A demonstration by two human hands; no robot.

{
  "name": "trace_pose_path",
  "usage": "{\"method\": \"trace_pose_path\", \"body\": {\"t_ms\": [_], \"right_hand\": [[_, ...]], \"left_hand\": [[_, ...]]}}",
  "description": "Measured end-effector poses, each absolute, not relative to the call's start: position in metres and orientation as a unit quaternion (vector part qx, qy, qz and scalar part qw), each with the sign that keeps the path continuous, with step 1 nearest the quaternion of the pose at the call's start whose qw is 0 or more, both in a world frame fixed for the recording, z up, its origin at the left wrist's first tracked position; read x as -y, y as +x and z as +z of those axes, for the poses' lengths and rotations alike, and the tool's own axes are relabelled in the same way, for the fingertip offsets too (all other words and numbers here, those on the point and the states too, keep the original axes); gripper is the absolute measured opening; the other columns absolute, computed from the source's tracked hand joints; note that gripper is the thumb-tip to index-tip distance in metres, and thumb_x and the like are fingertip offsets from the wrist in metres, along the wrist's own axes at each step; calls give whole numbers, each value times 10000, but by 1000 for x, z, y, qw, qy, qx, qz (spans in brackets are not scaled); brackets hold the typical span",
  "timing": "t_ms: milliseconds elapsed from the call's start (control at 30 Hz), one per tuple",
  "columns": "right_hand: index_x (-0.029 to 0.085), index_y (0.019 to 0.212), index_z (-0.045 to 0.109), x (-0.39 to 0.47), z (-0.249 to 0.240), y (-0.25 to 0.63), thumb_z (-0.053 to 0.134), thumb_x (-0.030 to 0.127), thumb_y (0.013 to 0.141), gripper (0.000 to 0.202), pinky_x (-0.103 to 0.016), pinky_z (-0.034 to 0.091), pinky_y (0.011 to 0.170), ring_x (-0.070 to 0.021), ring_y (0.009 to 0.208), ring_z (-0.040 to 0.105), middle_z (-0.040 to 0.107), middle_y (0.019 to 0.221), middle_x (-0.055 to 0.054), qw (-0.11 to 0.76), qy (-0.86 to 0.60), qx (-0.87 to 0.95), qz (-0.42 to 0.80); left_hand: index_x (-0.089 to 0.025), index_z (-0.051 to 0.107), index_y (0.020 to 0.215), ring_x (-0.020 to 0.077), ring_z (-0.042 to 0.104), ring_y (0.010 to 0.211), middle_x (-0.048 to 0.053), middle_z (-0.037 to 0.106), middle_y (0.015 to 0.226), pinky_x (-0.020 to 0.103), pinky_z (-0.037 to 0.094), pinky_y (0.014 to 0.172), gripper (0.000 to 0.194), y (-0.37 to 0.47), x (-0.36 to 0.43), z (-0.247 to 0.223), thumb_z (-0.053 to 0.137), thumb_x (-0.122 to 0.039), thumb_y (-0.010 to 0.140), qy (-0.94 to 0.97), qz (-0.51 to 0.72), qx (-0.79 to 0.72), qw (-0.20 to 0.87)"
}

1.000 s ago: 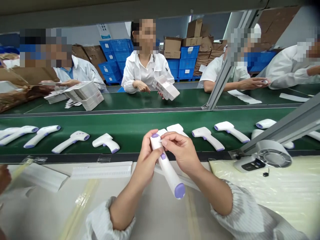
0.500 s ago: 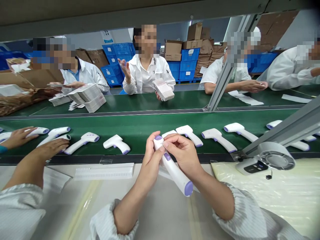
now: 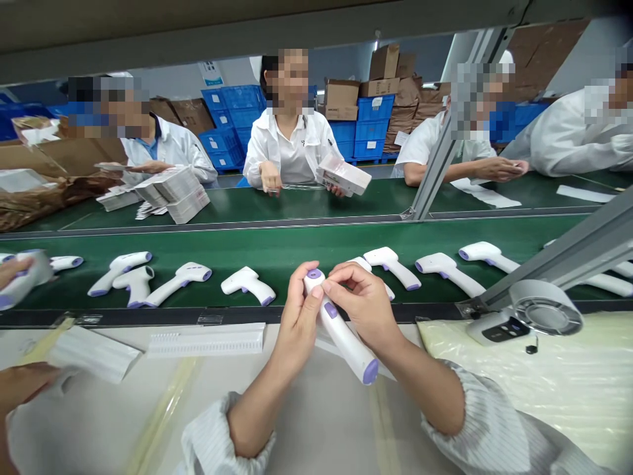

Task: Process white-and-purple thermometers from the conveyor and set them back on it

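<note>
From where I stand, the left hand [image 3: 297,310] has its grip closed round the upper end of a white pistol-shaped device [image 3: 343,340], thumb against its face. The right hand [image 3: 364,305] has thumb and forefinger pressed together at that same end, touching or nearly so; whatever they may be pinching is too small to make out. The device slants down between the wrists, its purple-capped end nearest the wearer, above the tabletop [image 3: 222,415].

Just beyond the two grips runs a green belt [image 3: 306,241], with more white devices [image 3: 247,285] lying along it to either side. On the tabletop, left of the left grip, I see a ridged white strip [image 3: 208,340] and, farther left, a folded white sheet [image 3: 96,354]. Right of the right grip there's a small grey fan [image 3: 546,309] by some pale yellow wrapping [image 3: 558,382].

Off at the far left, someone's hand [image 3: 24,386] reaches in low over the tabletop, and blurred fingers [image 3: 14,269] hold another device. Straight ahead past the belt, a person in white [image 3: 291,148] holds a pale box [image 3: 343,175].
</note>
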State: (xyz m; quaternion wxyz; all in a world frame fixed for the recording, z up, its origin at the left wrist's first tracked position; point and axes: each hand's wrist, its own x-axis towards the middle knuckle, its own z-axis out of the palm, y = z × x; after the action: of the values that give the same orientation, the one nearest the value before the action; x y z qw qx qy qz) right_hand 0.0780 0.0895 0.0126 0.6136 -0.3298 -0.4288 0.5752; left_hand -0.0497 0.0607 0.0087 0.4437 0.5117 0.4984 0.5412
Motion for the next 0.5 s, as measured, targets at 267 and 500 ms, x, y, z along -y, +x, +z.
{"method": "trace_pose_path", "body": {"t_ms": [267,500], "right_hand": [[224,920,618,-98,14,91,882,426,679,411,-254,529,609,-149,750,656,702,897,-13,472,-298,305,772],[261,1395,594,-118,-22,93,546,291,927,471,-383,593,780,-222,908,711,704,1116,-85,414,-424,584,555]], "left_hand": [[-326,504,1306,211,622,983,61,580,1190,297,545,743,469,-57,-74,5,627,-565,921,504,619,-377,471],[-275,382,1538,259,478,1393,112,494,1519,439,399,1164,583,-144,-156,13,406,-406,971,742,272,-587,175]]}}
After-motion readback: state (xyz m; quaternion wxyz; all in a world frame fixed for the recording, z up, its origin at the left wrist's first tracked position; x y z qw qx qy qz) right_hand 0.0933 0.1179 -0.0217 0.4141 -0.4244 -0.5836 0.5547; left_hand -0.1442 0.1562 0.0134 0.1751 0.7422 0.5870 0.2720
